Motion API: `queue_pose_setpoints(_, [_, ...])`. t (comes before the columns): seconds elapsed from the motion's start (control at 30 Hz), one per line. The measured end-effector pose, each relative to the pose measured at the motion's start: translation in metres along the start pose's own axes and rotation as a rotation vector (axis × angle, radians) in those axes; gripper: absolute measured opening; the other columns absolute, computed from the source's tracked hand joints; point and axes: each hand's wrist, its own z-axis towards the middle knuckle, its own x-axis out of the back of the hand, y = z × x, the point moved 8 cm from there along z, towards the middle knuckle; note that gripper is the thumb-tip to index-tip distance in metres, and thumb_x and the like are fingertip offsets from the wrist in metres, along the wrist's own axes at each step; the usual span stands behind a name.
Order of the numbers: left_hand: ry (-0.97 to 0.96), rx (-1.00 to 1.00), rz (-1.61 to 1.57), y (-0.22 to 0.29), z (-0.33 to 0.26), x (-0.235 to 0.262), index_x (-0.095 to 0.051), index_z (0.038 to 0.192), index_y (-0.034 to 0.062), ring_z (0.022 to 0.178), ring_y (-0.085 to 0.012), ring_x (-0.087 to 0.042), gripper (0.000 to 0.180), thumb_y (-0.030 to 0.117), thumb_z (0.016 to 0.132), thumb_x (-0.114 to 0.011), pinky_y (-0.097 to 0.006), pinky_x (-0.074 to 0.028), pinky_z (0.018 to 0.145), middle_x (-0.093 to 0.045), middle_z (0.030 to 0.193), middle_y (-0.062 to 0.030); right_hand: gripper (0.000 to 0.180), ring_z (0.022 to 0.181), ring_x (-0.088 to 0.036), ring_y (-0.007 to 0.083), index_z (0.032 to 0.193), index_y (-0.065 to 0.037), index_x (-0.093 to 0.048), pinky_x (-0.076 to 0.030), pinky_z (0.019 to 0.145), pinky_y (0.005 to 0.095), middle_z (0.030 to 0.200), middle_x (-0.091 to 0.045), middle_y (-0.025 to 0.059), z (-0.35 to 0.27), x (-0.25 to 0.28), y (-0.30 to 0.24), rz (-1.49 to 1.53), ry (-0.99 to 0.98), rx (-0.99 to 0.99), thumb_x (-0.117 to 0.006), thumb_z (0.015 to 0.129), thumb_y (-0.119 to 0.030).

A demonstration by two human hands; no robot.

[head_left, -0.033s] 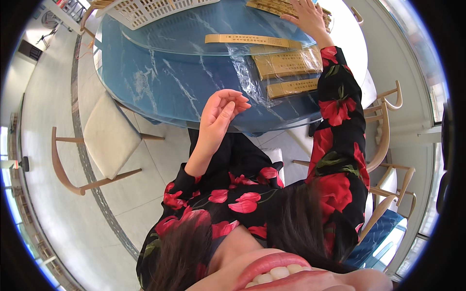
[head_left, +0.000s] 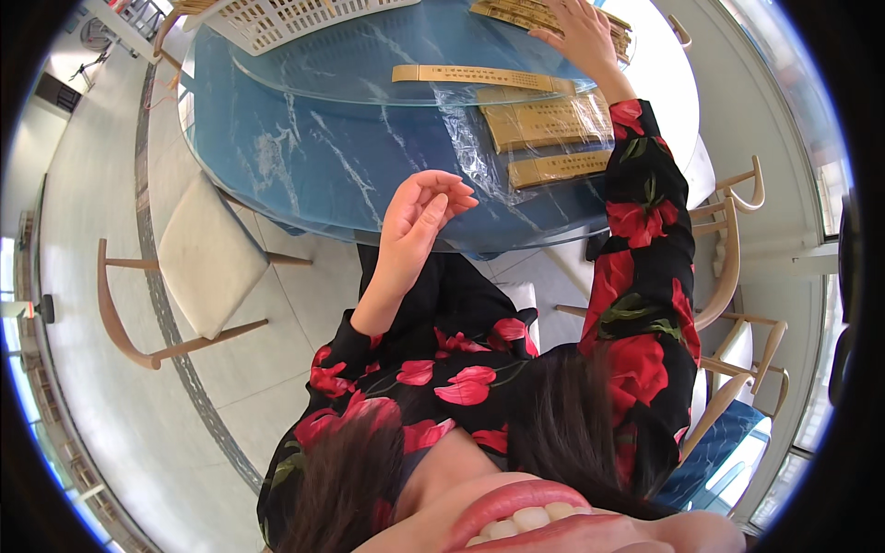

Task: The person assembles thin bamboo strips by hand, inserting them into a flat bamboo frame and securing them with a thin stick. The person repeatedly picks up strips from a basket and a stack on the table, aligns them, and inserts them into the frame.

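My left hand (head_left: 419, 217) hovers by the near edge of the blue marble-patterned table, palm turned inward. Its fingers are loosely bent and apart, and nothing is in them. My right hand (head_left: 585, 44) reaches to the far right of the table, over a pile of narrow golden-brown strips (head_left: 516, 13). Its fingers are stretched out on or just above the pile; whether they touch it is unclear. One long printed golden strip (head_left: 479, 76) lies nearer to me. Below it are a wide golden packet (head_left: 544, 122) in clear film and a shorter golden strip packet (head_left: 558, 169).
A white slotted plastic basket (head_left: 286, 23) stands at the far left of the blue table (head_left: 323, 175). To the left is a wooden chair with a pale seat (head_left: 210, 258). More wooden chairs (head_left: 728, 249) are at my right, beside the wall.
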Motion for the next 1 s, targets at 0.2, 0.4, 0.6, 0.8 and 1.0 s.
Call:
queue_pose_setpoints(0.2, [0.005,-0.013,0.011,0.002,0.0,0.002,-0.056,0.128,0.0002,0.113,-0.0208,-0.065,0.022,0.008,0.108,-0.048,-0.036,-0.05,0.105,-0.064,0.12,-0.0103,0.031,0.11,-0.065,0.0244,0.112,-0.013,-0.074,-0.049,0.098,0.0395,0.109,-0.07,0.0027,-0.001,0.061,-0.109,0.423,-0.261,0.099,-0.07,0.092,-0.037])
queue_pose_setpoints(0.4, [-0.024,0.043,-0.03,-0.004,0.003,0.004,-0.056,0.128,0.0015,0.112,-0.0207,-0.064,0.023,0.012,0.109,-0.048,-0.038,-0.051,0.103,-0.064,0.119,-0.0106,0.008,0.091,-0.066,0.0229,0.083,-0.01,-0.066,-0.052,0.081,0.0386,0.087,-0.063,0.0027,0.008,0.059,-0.12,0.362,-0.172,0.047,-0.068,0.087,-0.017])
queue_pose_setpoints(0.6, [0.11,-0.189,0.651,0.052,0.039,0.017,-0.063,0.121,0.0044,0.105,-0.0196,-0.066,0.022,0.006,0.099,-0.063,-0.036,-0.054,0.091,-0.068,0.112,-0.0081,0.009,0.084,-0.064,0.0214,0.08,-0.011,-0.063,-0.051,0.076,0.0377,0.081,-0.06,0.0016,0.033,0.093,-0.175,0.32,-0.071,0.108,-0.069,0.084,-0.017])
queue_pose_setpoints(0.8, [-0.011,-0.724,1.501,0.095,0.123,0.045,-0.069,0.109,0.0075,0.107,-0.0298,-0.061,0.024,0.007,0.086,-0.073,-0.041,-0.05,0.095,-0.069,0.107,-0.0065,0.013,0.087,-0.066,0.0232,0.085,-0.011,-0.067,-0.051,0.074,0.038,0.084,-0.063,0.0035,0.051,0.086,-0.209,0.404,-0.205,0.241,-0.072,0.086,-0.024])
queue_pose_setpoints(1.0, [0.016,-0.687,1.331,0.072,0.14,0.075,-0.07,0.102,0.0071,0.105,-0.0299,-0.063,0.017,0.009,0.086,-0.075,-0.041,-0.051,0.093,-0.07,0.103,-0.0057,0.024,0.106,-0.065,0.0302,0.108,-0.009,-0.073,-0.051,0.092,0.0414,0.106,-0.071,0.0077,0.134,0.095,-0.187,0.753,-0.164,0.046,-0.069,0.094,-0.029])
